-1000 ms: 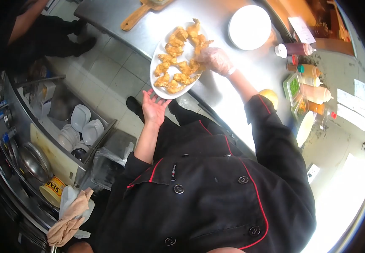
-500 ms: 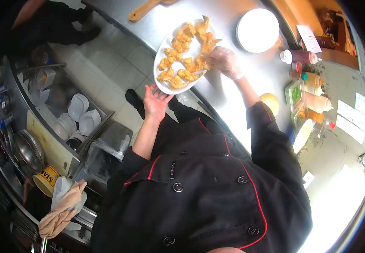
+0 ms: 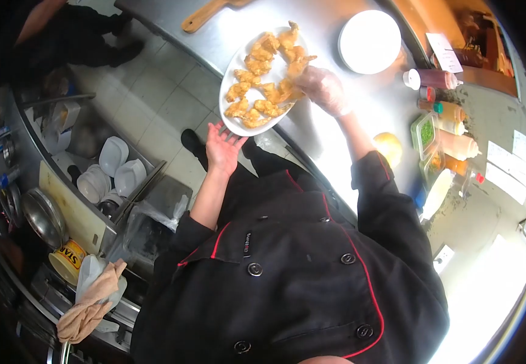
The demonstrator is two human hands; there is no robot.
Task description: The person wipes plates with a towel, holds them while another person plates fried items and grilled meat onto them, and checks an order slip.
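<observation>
A white oval plate (image 3: 255,95) juts over the edge of the steel counter, carrying several golden fried chicken pieces (image 3: 259,59) set around its rim. My left hand (image 3: 221,149) is palm up at the plate's near end, with its fingers reaching under the rim and holding it. At the plate's right side, my right hand (image 3: 323,91), in a clear plastic glove, has its fingers closed around a fried piece at the rim. The glove partly hides that piece.
Round white plates (image 3: 369,42) stand on the steel counter (image 3: 317,130), near a wooden paddle (image 3: 205,16). Sauce bottles (image 3: 436,79) and a container of chopped greens (image 3: 424,132) line the right side. White dishes (image 3: 114,156) fill a lower-left shelf. Another person's dark-clothed legs (image 3: 87,39) are at upper left.
The plate and both hands hold nearly the same positions. My right fingers have shifted slightly at the fried pieces on the plate's right side.
</observation>
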